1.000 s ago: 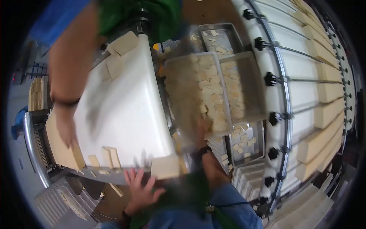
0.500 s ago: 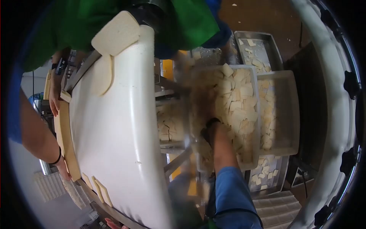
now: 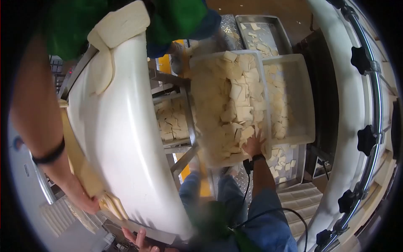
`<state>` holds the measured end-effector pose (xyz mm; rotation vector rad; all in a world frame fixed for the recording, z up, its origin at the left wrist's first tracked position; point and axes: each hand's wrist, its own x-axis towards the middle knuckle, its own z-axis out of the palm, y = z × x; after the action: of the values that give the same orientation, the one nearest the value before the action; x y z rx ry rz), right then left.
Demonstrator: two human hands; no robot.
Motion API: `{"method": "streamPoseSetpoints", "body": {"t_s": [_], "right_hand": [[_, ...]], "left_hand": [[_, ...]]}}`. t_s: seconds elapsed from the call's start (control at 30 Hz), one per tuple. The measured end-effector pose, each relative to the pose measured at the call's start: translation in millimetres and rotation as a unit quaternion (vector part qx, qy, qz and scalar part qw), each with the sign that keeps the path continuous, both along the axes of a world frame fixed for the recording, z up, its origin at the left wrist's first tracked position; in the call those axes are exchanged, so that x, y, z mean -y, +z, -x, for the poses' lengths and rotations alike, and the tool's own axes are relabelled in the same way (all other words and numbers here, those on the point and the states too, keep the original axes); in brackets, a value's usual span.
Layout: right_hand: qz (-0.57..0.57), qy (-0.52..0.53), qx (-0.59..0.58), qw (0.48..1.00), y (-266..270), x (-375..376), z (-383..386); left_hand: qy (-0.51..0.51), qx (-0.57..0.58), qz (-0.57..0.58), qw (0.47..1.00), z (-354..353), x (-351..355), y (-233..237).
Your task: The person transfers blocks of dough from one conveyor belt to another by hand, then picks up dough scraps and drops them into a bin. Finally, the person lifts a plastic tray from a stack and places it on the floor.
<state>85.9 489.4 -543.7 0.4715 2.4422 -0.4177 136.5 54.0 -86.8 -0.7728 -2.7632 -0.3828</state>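
My right hand (image 3: 253,145), with a black wristband, rests with spread fingers on the pale, flat pieces (image 3: 243,94) in a large white bin (image 3: 265,90), near its lower right corner. At the bottom edge, my left hand (image 3: 140,239) is partly in view, fingers apart and nothing visible in them, beside the metal edge of a curved white surface (image 3: 126,138). Stacked pale slices (image 3: 112,206) stand on that edge just above it. Larger rounded slices (image 3: 119,25) lie at the surface's upper end.
A co-worker in a green apron (image 3: 180,21) stands across; their hand (image 3: 86,199) touches a long pale slab (image 3: 82,164). Another bin (image 3: 300,96) and metal trays (image 3: 285,35) sit right. A metal frame (image 3: 182,161) stands between surface and bin; a black-knobbed rail (image 3: 378,113) runs far right.
My right hand has moved from the bin's left-middle to its lower right corner. More of my left hand shows. The co-worker's hand has moved down to the stacked slices; the whole view has shifted.
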Motion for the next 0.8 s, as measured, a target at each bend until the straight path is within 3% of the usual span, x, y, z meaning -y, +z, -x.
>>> {"method": "streamPoseSetpoints", "body": {"t_s": [0.07, 0.1, 0.13, 0.2, 0.27, 0.33, 0.37, 0.43, 0.5, 0.53, 0.57, 0.6, 0.67, 0.7, 0.73, 0.77, 0.8], "right_hand": [[-0.033, -0.098, -0.043, 0.994, 11, 13, -26], [-0.106, -0.143, -0.11, 0.978, -9, 24, -34], [-0.107, -0.143, -0.107, 0.978, -48, 32, -39], [0.061, -0.23, -0.318, 0.918, -118, 45, -34], [0.13, -0.096, -0.09, 0.983, 8, 82, 78], [0.063, 0.029, -0.373, 0.925, 29, 140, 127], [0.067, 0.026, -0.375, 0.924, 35, 151, 143], [0.056, 0.151, -0.2, 0.966, 39, 162, 157], [0.043, 0.134, -0.25, 0.958, -4, 161, 130], [0.025, 0.125, -0.302, 0.945, 3, 152, 121], [0.095, 0.115, -0.184, 0.971, 12, 137, 105], [0.091, 0.117, -0.18, 0.973, 5, 126, 82], [0.053, 0.144, -0.182, 0.971, -22, 105, 41], [0.048, 0.102, -0.155, 0.981, -3, 90, 31], [0.044, 0.06, -0.128, 0.989, 18, 74, 26], [0.046, 0.062, -0.129, 0.989, 7, 62, 22], [-0.01, 0.09, -0.165, 0.982, -12, 53, 14]], "left_hand": [[0.002, 0.003, 0.001, 1.0, -4, 2, 4], [0.005, 0.005, -0.001, 1.0, -6, 1, 5], [0.006, 0.005, -0.001, 1.0, -7, 2, 5], [0.011, 0.009, -0.003, 1.0, -10, 1, 7], [0.011, 0.009, -0.002, 1.0, -10, 2, 8], [0.01, 0.008, 0.0, 1.0, -9, 3, 9], [0.009, 0.009, -0.001, 1.0, -8, 3, 10], [0.009, 0.018, 0.005, 1.0, -4, 5, 13], [0.018, 0.028, 0.018, 0.999, -3, 1, 18], [0.039, 0.035, 0.023, 0.998, 1, -4, 16], [0.077, 0.043, 0.021, 0.996, -2, -14, 11], [0.203, 0.054, -0.075, 0.975, -25, -10, -3], [0.142, 0.063, -0.022, 0.988, -27, 13, 3], [0.143, 0.058, -0.023, 0.988, -23, 19, 3], [0.076, 0.037, -0.005, 0.996, -19, 22, 2], [0.008, 0.019, 0.013, 1.0, -16, 24, 3], [0.008, 0.019, 0.014, 1.0, -13, 24, 3]]}}
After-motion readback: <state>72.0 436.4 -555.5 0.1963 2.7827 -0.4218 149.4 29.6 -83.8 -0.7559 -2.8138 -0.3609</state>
